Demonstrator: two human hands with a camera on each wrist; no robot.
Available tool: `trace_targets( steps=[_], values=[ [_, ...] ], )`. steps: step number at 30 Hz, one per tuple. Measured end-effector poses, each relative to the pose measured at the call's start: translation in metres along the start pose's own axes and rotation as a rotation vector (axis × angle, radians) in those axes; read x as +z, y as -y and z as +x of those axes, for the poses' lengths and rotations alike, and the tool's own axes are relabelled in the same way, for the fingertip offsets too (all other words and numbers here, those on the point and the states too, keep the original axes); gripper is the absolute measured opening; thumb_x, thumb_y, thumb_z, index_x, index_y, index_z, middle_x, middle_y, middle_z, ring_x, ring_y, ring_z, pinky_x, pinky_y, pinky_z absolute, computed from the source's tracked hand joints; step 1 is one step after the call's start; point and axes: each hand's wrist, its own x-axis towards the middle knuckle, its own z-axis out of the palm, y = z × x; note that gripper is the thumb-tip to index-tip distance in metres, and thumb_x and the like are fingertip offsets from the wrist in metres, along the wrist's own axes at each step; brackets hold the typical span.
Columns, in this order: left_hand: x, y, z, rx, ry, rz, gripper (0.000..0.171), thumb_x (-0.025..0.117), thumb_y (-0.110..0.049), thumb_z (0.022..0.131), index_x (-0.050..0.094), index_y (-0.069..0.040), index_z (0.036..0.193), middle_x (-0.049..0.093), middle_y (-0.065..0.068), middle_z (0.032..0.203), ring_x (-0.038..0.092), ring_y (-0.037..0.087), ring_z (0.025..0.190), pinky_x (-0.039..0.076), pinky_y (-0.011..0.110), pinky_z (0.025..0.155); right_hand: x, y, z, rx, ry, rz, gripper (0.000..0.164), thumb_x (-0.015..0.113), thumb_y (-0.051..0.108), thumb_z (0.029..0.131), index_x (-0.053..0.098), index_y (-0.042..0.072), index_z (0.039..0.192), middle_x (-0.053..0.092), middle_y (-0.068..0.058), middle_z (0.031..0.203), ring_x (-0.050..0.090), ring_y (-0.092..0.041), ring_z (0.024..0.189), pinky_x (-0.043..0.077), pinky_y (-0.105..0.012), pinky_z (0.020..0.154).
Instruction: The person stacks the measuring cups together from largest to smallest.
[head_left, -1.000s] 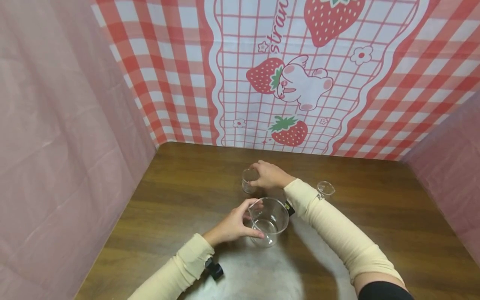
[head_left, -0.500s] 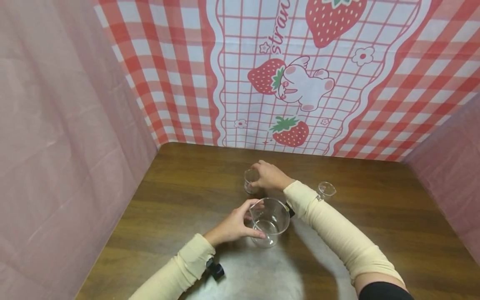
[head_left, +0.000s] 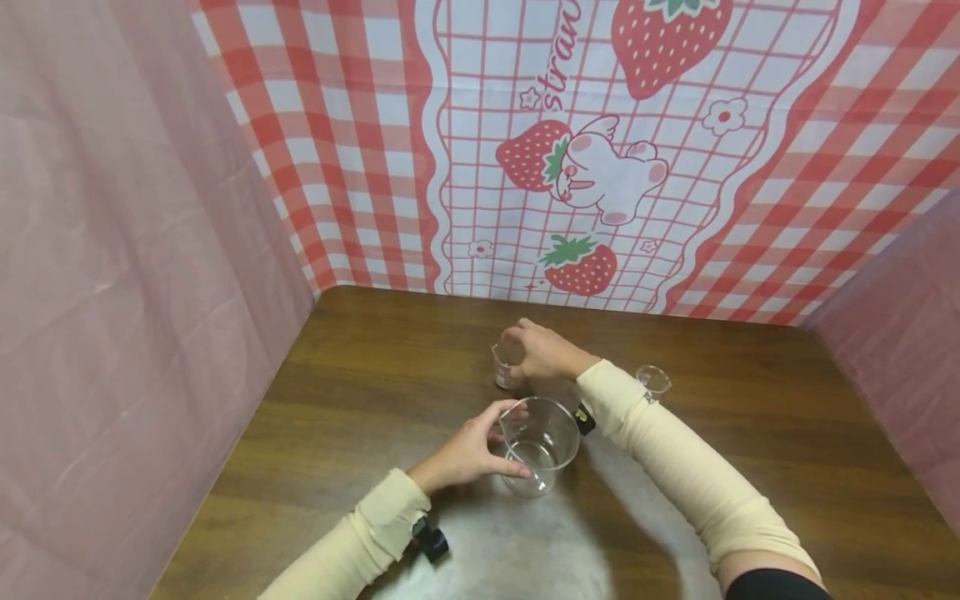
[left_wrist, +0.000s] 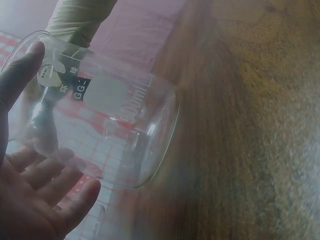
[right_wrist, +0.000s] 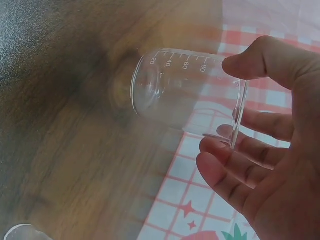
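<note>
Left hand (head_left: 476, 446) curved round a large glass beaker (head_left: 542, 437), thumb on the near side, fingers on the far side; beaker upright, towards the near part of the brown table (head_left: 360, 400). Print on its wall: "GG-" and a volume mark ending in "00ml", the leading digit unclear. Right hand (head_left: 551, 352) farther out, clamped on a small beaker (head_left: 504, 367) near the rim, thumb opposite fingers; white scale reads 20, 40, 60, 80 upward from the base. Hands well apart, each on its own vessel. Whether either base bears fully on the wood, cannot tell. Third glass vessel (head_left: 654, 380) just beyond the right cream sleeve (head_left: 675, 458), partly hidden by it. Behind: red-and-white checked strawberry cloth (head_left: 487, 208); pink drape (head_left: 112, 250) at left.
</note>
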Motion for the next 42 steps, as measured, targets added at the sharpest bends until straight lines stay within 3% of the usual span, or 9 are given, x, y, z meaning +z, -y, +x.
trace_targets(
  steps=[15, 24, 31, 42],
  values=[
    [-0.003, -0.001, 0.0, 0.022, 0.021, 0.037, 0.087, 0.087, -0.016, 0.071, 0.042, -0.004, 0.145, 0.052, 0.016, 0.144, 0.052, 0.029, 0.131, 0.051, 0.033, 0.101, -0.018, -0.002, -0.014, -0.062, -0.03, 0.041, 0.063, 0.081, 0.021, 0.067, 0.06, 0.001, 0.123, 0.058, -0.015, 0.112, 0.063, -0.034, 0.099, 0.056, -0.044, 0.087],
    [-0.004, -0.001, 0.0, 0.019, 0.03, 0.042, 0.087, 0.087, -0.018, 0.072, 0.042, -0.003, 0.145, 0.052, 0.016, 0.144, 0.053, 0.03, 0.129, 0.051, 0.033, 0.101, -0.03, 0.002, -0.025, -0.051, -0.054, 0.048, 0.064, 0.082, 0.02, 0.068, 0.06, 0.001, 0.125, 0.059, -0.015, 0.112, 0.063, -0.033, 0.096, 0.056, -0.043, 0.084],
    [-0.003, 0.001, -0.001, 0.007, 0.028, 0.032, 0.086, 0.086, -0.017, 0.072, 0.042, -0.002, 0.145, 0.051, 0.016, 0.145, 0.054, 0.033, 0.128, 0.051, 0.044, 0.102, -0.032, 0.003, -0.027, -0.083, -0.073, 0.054, 0.061, 0.082, 0.021, 0.069, 0.06, 0.001, 0.123, 0.059, -0.018, 0.112, 0.063, -0.033, 0.097, 0.056, -0.043, 0.085],
    [-0.003, 0.004, 0.0, 0.001, 0.034, 0.035, 0.085, 0.085, -0.018, 0.074, 0.041, -0.008, 0.146, 0.051, 0.012, 0.146, 0.053, 0.028, 0.13, 0.05, 0.035, 0.103, -0.046, 0.011, -0.038, -0.066, -0.091, 0.041, 0.061, 0.084, 0.021, 0.068, 0.062, 0.003, 0.122, 0.06, -0.013, 0.109, 0.062, -0.026, 0.092, 0.056, -0.041, 0.082]
  ],
)
